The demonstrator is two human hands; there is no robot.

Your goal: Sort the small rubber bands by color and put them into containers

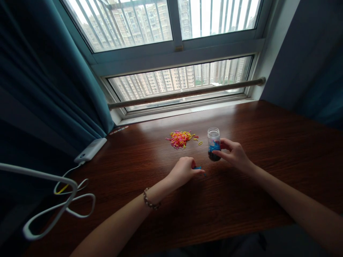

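Observation:
My right hand [232, 153] grips the side of a clear open jar [213, 141], its thumb and fingers against the jar's right side. Inside the jar are blue pieces over dark ones. To the left and nearer to me, my left hand [186, 170] pinches some small blue pieces [197, 167] just above the table. Beyond my left hand lies a pile of small pink, yellow and orange loops [180, 139], with a few loose yellow ones at its right.
The brown wooden table [254, 207] reaches to the window sill. A white power bank [91, 150] with a looping white cable [73, 185] lies at the left, beside a blue curtain [80, 89]. A rail [187, 93] crosses the window.

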